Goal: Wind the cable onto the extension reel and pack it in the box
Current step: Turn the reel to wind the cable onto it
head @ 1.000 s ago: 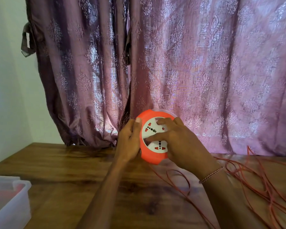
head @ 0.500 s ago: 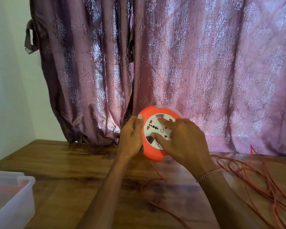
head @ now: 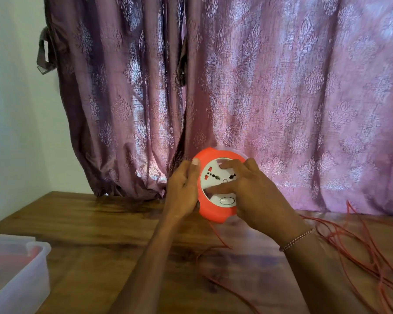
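I hold a round orange extension reel (head: 210, 208) with a white socket face upright above the wooden table (head: 95, 223). My left hand (head: 183, 189) grips its left rim, thumb on the front edge. My right hand (head: 252, 191) lies across the white face, fingers spread and pressed on it. A thin red cable (head: 354, 248) runs from under the reel and lies in loose loops over the right part of the table. A translucent plastic box (head: 21, 279) stands at the lower left, something red inside it.
A purple patterned curtain (head: 259, 98) hangs right behind the reel, down to the table's far edge. A pale wall (head: 11, 121) stands at the left. Bare wood lies between the box and my arms.
The white socket face has turned under my right-hand fingers. The cable loop near the reel has shifted closer. My left hand kept its grip on the rim.
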Motion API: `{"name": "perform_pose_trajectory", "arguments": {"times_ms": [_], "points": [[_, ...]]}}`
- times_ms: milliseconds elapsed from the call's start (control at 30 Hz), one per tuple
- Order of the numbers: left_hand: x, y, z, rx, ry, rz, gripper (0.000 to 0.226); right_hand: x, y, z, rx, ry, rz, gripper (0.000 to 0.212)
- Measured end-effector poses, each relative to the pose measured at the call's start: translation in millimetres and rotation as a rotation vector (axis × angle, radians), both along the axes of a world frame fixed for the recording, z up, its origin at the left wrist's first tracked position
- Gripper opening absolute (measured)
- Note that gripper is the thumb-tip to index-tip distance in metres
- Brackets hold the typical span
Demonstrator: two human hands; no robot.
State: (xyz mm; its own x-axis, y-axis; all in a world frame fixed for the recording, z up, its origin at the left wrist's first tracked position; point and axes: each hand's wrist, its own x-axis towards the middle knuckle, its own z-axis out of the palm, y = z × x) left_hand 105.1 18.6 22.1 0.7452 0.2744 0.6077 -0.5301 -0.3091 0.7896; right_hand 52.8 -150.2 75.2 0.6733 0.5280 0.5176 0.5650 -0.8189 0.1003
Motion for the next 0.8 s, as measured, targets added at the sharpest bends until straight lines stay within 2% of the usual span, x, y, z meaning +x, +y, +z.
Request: {"name": "perform_pose_trajectory", "arguments": {"times_ms": [133,233,333,533,633,733,800], "points": [[-1,-1,1,-0.002,-0.016,0.005,0.043,-3,2,-1,0.042,-0.054,-0.032,0.046],[1,0,2,-0.05,-0.014,-0.014,0.049,-1,3,-6,0.094,-0.071,-0.089,0.056],[0,-1,2,-0.029,-0.029,-0.014,0.044,2,2,-12,0.166,-0.134,-0.143,0.062],[-1,-1,1,-0.033,-0.043,-0.021,0.065,3,7,-12,0.38,-0.141,-0.245,0.061],[-1,0,0,-0.032,-0.038,-0.028,0.064,1,7,-10,0.37,-0.149,-0.219,0.052],[0,0,0,-0.037,-0.036,-0.026,0.062,2,2,-7,0.334,-0.172,-0.082,0.024],[1,1,0,-0.041,-0.041,-0.026,0.058,4,-4,-5,0.263,-0.139,0.048,0.026]]}}
